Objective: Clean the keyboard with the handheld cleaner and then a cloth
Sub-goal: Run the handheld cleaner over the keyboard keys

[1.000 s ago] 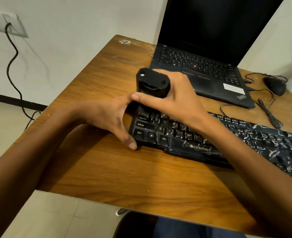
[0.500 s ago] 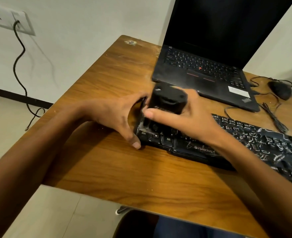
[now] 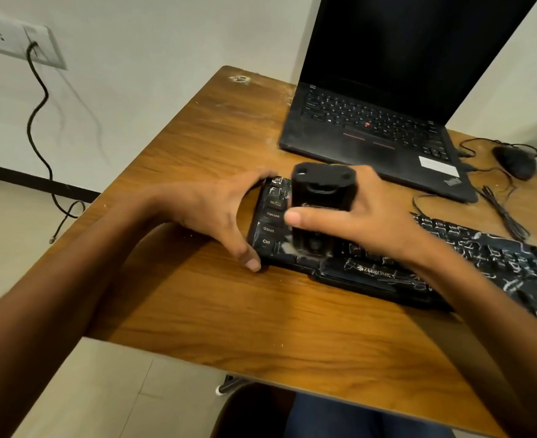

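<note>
A black keyboard [image 3: 469,254] with white dusty streaks lies across the wooden desk [image 3: 261,311]. My right hand [image 3: 365,216] is wrapped around a black handheld cleaner [image 3: 321,197], held upright with its lower end pressed on the keys near the keyboard's left end. My left hand [image 3: 216,210] clamps the keyboard's left edge, thumb at the front corner and fingers at the back corner. No cloth is in view.
An open black laptop [image 3: 384,128] stands behind the keyboard. A black mouse [image 3: 515,161] and loose cables [image 3: 501,210] lie at the right. A wall socket with a hanging cable [image 3: 36,121] is at the left. The desk's front edge is close to me.
My right hand has slid the cleaner from the keyboard's back left corner toward its front rows. My left hand stays on the left edge.
</note>
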`<act>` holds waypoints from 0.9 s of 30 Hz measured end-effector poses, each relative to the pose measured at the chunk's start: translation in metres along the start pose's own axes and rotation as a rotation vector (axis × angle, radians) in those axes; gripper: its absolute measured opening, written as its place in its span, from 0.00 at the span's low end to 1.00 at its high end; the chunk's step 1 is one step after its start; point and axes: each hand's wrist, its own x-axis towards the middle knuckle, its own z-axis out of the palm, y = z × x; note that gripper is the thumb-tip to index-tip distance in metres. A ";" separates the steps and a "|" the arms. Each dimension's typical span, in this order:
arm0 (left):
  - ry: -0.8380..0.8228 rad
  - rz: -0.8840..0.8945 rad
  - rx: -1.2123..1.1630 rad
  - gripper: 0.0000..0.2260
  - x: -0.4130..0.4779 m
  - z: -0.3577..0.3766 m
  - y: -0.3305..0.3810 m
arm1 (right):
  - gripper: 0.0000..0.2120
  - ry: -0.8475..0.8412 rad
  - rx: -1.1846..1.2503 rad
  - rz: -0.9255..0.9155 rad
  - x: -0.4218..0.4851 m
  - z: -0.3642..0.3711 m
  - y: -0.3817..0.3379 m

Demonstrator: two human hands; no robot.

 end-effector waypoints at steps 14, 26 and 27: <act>0.024 -0.014 0.052 0.53 0.002 0.003 -0.006 | 0.14 0.245 0.016 -0.067 0.038 0.013 0.010; 0.010 0.006 -0.025 0.46 0.002 0.002 -0.004 | 0.17 0.250 -0.115 -0.041 0.027 0.000 0.014; 0.021 0.016 -0.034 0.47 0.003 0.001 -0.004 | 0.17 0.306 -0.178 -0.071 0.028 -0.004 0.015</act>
